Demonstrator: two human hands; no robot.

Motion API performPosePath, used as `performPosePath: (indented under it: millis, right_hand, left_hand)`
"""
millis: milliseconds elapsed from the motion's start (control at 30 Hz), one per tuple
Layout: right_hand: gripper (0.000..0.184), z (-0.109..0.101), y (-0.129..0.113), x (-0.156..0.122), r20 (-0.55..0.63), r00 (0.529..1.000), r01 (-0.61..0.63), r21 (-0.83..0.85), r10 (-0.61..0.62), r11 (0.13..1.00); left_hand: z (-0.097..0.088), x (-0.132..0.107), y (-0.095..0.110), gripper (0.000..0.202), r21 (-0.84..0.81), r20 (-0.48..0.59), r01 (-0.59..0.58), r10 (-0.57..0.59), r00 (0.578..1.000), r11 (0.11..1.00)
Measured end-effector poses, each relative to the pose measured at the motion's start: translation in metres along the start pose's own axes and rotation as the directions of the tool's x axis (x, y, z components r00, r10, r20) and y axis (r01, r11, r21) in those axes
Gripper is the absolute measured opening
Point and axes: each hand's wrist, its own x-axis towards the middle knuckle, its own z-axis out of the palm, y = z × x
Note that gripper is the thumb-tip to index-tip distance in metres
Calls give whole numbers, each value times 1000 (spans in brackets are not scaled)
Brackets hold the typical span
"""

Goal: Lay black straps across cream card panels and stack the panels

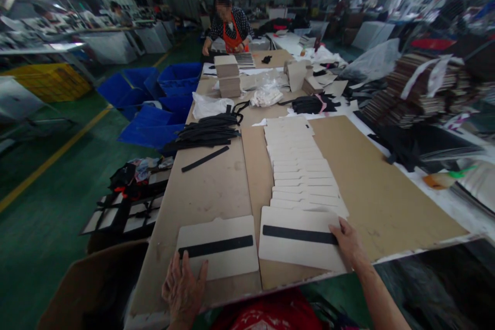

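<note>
Two pale cardboard pieces lie side by side at the near end of the table, each with a black strip across it. My left hand (184,283) rests with fingers spread at the lower left of the left cardboard piece (224,264), its fingertips touching the left end of that black strip (222,245). At the right edge of the right cardboard piece (297,253), my right hand (350,243) has its thumb and fingers closed on the right end of the other black strip (297,234). Beyond it runs a row of overlapping cardboard pieces (299,165).
A loose black strip (204,159) and a heap of black strips (209,131) lie on the left. Stacked cardboard (227,80) stands farther back, near a person in an orange apron (232,36). Blue bins (150,126) stand left of the table; bundled boards (417,90) are at right.
</note>
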Motion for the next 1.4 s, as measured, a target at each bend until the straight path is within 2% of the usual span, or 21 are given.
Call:
performPosePath:
  millis: [100,200,300,367,433,467,533,567,600,667,733,800,933,1033,1100,1167,1267,1333,1400]
  right_hand:
    - [58,-1,20,9,-29,999,-28,-61,26,998]
    - [59,1,26,12,-84,995,-67,-140,55,988]
    - [58,3,21,9,-161,986,-71,-229,34,971]
    - [57,12,7,0,-245,967,-2,-304,-76,953]
    - [51,35,-17,-14,-267,929,151,-351,-254,924]
    - [48,52,-32,-23,-231,911,254,-340,-342,906]
    - [45,95,-64,-44,-28,881,454,-231,-473,860]
    - [45,117,-79,-55,86,857,515,-180,-508,838]
    - [47,137,-94,-65,182,828,556,-150,-530,817]
    - [50,171,-120,-80,287,793,588,-132,-537,798]
    - [51,191,-139,-88,322,793,576,-119,-517,809]
    - [51,201,-151,-89,336,805,543,-82,-489,836]
    - [48,209,-160,-82,324,859,434,-47,-398,900]
    - [50,210,-157,-77,290,916,293,-15,-276,956]
    - [52,208,-153,-75,295,934,201,30,-201,979]
    - [47,202,-152,-77,331,931,132,82,-151,988]
    - [28,187,-157,-84,413,899,79,181,-149,980]
    - [16,171,-165,-89,456,874,51,259,-169,964]
    - [12,147,-170,-91,480,859,15,326,-179,945]
  left_hand:
    - [-1,1,0,63,0,-11,-19,19,1000,1000]
    - [-1,1,1,63,26,-19,-13,14,1000,1000]
    - [1,1,0,63,37,-15,-12,12,1000,999]
    - [3,1,-2,62,31,-7,-18,18,1000,999]
    - [5,0,-3,61,27,-7,-21,22,1000,999]
    - [6,-1,-3,60,27,-12,-23,23,1000,999]
    - [7,-2,-4,58,33,-24,-24,25,999,999]
    - [7,-2,-4,57,40,-24,-29,30,999,999]
    - [7,-3,-4,56,50,-22,-34,35,999,998]
    - [7,-4,-4,56,69,-22,-43,44,999,997]
    - [7,-5,-5,56,77,-23,-49,51,998,996]
    - [8,-5,-5,56,68,-26,-45,47,999,997]
    - [9,-6,-5,57,19,-33,-36,37,999,999]
    - [8,-6,-6,58,-15,-43,-37,36,998,999]
    - [7,-5,-7,58,-39,-44,-46,44,998,998]
    - [6,-3,-8,57,-57,-42,-55,53,998,997]
    - [7,0,-11,58,-79,-41,-42,39,998,996]
    - [8,2,-14,61,-114,-29,-26,22,999,993]
    - [10,3,-17,62,-157,5,3,-2,1000,988]
